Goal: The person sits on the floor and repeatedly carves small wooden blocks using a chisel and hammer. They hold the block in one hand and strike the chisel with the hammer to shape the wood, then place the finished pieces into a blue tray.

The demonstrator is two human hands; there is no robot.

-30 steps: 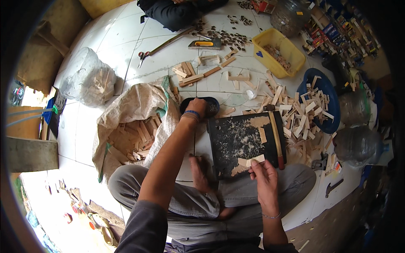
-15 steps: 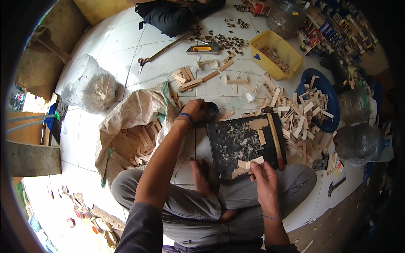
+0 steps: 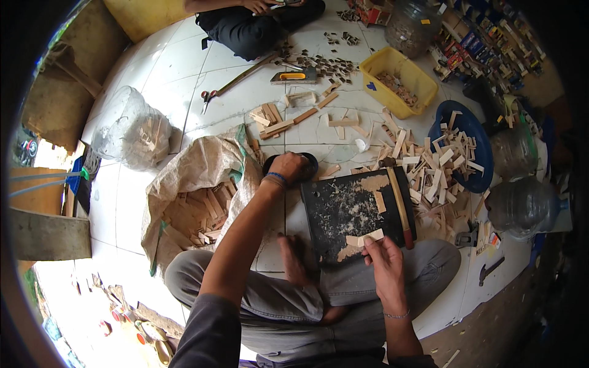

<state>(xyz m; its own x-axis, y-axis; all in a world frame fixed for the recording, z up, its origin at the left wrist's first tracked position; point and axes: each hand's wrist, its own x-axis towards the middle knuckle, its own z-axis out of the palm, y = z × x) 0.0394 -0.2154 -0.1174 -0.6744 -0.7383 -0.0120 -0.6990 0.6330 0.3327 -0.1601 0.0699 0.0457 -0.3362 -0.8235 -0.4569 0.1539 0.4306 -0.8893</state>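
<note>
My left hand [image 3: 288, 165] reaches into a small dark round bowl [image 3: 311, 164] beyond the black board; its fingertips are hidden in there, so I cannot tell whether they grip anything. Between thumb and fingers, my right hand [image 3: 385, 260] pinches small pale wood pieces [image 3: 370, 236] over the near edge of the board. The black board [image 3: 316, 202] is strewn with sawdust and shavings and has worn brown patches. A hammer [image 3: 399, 199] with a wooden handle lies along its right side, and a small wood strip [image 3: 380, 202] rests beside the handle.
A sack [image 3: 184, 165] of wood strips stands left of my arm. Right of the board, wood pieces spill from a blue basin [image 3: 478, 178]. Farther off are a yellow tub [image 3: 374, 76], scissors [image 3: 208, 98] and a seated person [image 3: 245, 34]. Another hammer [image 3: 491, 271] lies at the right.
My left hand has shifted slightly within the small bowl, its back now turned more upward. My right hand keeps its pinch in place. The other person's hands have come into view.
</note>
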